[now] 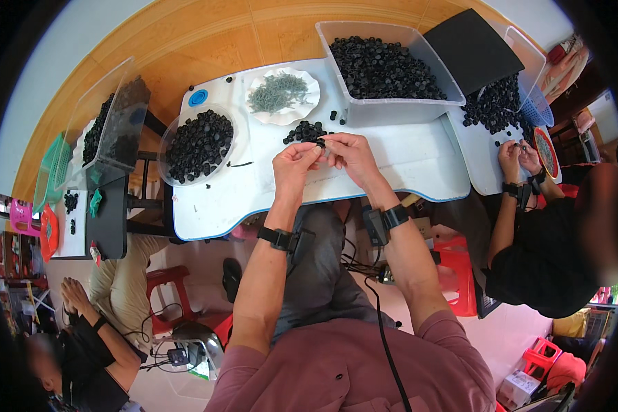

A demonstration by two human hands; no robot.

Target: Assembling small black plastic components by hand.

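Over the white table, my left hand [296, 165] and my right hand [350, 154] meet fingertip to fingertip. Both pinch a small black round part [321, 143], partly covered by the fingers. Just beyond them lies a loose pile of similar black parts [302, 130]. A white scalloped plate [255, 117] farther back carries many thin grey-green pieces [279, 92], too small to name. To the left, a round clear tub [229, 147] is heaped with black parts [198, 145].
A large clear bin [402, 110] of black parts stands at the back right, beside a dark flat panel [470, 51]. At the right, a co-worker's hands [518, 159] handle something small. Another person [82, 343] sits at the lower left. A black cable [384, 336] hangs by my right arm.
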